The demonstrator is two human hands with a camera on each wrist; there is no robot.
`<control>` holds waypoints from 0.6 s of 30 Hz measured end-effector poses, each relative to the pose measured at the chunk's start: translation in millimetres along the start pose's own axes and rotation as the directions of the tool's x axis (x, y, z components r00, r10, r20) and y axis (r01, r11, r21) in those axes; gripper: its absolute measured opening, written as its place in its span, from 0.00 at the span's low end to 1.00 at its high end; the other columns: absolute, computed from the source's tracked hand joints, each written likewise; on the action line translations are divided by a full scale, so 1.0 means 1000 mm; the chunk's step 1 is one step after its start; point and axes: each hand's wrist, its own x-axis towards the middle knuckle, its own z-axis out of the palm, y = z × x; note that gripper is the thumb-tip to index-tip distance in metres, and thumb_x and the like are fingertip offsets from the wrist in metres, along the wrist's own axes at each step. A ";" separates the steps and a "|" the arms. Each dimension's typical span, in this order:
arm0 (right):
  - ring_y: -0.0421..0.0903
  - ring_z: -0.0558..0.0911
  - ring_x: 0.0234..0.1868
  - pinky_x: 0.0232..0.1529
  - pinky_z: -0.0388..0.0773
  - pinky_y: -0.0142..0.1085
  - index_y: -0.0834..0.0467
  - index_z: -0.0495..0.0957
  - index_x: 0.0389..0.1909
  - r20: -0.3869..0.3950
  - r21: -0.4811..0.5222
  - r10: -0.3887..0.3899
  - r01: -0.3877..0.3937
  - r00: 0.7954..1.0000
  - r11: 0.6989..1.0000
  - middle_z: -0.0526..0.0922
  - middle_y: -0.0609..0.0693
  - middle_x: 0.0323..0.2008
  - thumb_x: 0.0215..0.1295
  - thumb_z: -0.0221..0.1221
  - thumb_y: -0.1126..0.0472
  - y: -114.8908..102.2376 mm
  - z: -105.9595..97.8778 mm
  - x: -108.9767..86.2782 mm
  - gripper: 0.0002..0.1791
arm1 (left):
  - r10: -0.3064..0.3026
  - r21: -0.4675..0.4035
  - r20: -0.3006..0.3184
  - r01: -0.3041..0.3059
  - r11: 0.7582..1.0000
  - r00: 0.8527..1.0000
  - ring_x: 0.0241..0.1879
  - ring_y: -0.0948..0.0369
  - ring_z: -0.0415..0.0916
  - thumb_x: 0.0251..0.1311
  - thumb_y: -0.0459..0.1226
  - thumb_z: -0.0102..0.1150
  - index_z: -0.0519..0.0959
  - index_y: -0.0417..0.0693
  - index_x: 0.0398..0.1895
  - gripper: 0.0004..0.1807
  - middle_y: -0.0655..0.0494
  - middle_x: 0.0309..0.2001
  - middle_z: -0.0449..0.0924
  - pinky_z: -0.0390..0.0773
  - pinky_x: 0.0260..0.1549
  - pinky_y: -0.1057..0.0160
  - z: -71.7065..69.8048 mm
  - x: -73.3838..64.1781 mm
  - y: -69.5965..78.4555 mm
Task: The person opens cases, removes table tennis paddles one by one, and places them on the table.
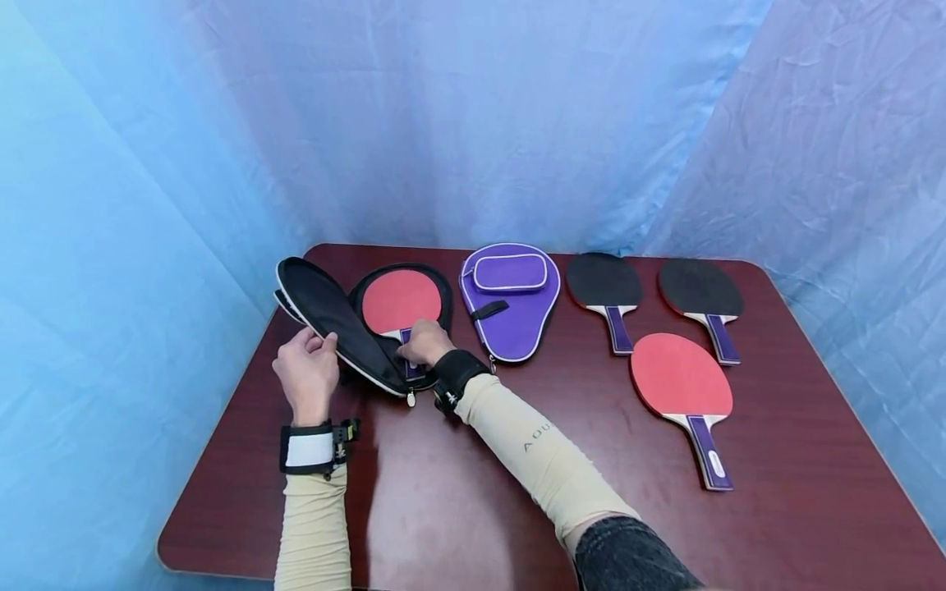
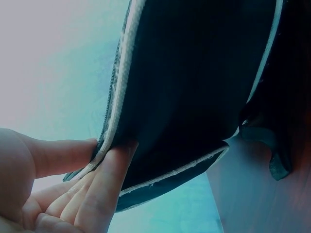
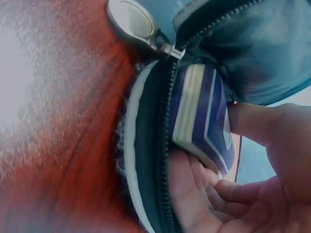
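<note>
A black zippered paddle case [image 1: 332,316] lies unzipped at the table's back left, its lid folded up to the left. Inside it rests a table tennis paddle [image 1: 399,300] with its red face up. My left hand [image 1: 306,373] pinches the lid's white-piped edge [image 2: 116,92] between thumb and fingers. With my right hand [image 1: 429,343] I grip the paddle's purple handle [image 3: 197,107], thumb on one face and fingers around the other side. The handle's end sits just within the zipper teeth, near the metal zipper pull [image 3: 133,22]. My right fingers partly cover the handle in the head view.
Right of the black case lies a purple paddle case [image 1: 517,324] with a small front pocket. Two black-faced paddles [image 1: 604,283] [image 1: 700,289] lie at the back right. Nearer the front is a red-faced paddle [image 1: 681,376]. Blue cloth [image 1: 473,123] hangs behind the table.
</note>
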 end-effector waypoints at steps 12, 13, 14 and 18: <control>0.44 0.80 0.24 0.24 0.77 0.31 0.56 0.77 0.20 -0.066 -0.019 -0.011 0.009 0.998 1.000 0.80 0.49 0.24 0.62 0.65 0.48 0.004 -0.007 0.001 0.18 | -0.006 -0.017 0.001 0.006 1.000 1.000 0.42 0.45 0.84 0.64 0.35 0.61 0.85 0.39 0.49 0.13 0.39 0.40 0.87 0.79 0.46 0.47 0.000 0.001 0.001; 0.45 0.81 0.24 0.25 0.78 0.31 0.57 0.77 0.22 -0.063 0.012 -0.002 0.003 0.998 1.000 0.81 0.50 0.24 0.62 0.64 0.49 0.005 -0.007 0.002 0.17 | -0.009 -0.016 0.003 0.009 1.000 1.000 0.42 0.45 0.84 0.64 0.35 0.61 0.84 0.39 0.49 0.13 0.39 0.41 0.87 0.79 0.46 0.47 0.000 0.001 0.001; 0.44 0.82 0.24 0.25 0.78 0.31 0.58 0.77 0.23 -0.057 0.056 0.012 -0.009 0.998 0.998 0.82 0.50 0.23 0.62 0.63 0.51 0.007 -0.007 0.003 0.15 | -0.013 -0.016 0.006 0.013 1.000 1.000 0.43 0.45 0.84 0.64 0.35 0.61 0.84 0.39 0.49 0.14 0.39 0.41 0.87 0.79 0.47 0.47 0.000 0.001 0.001; 0.44 0.80 0.14 0.19 0.79 0.33 0.63 0.77 0.25 0.016 0.338 0.079 -0.080 0.997 0.938 0.80 0.52 0.15 0.63 0.58 0.60 0.017 -0.007 0.008 0.11 | -0.019 -0.012 0.010 0.019 1.000 1.000 0.43 0.45 0.85 0.65 0.35 0.61 0.84 0.38 0.49 0.13 0.38 0.41 0.86 0.80 0.46 0.47 -0.001 0.000 0.000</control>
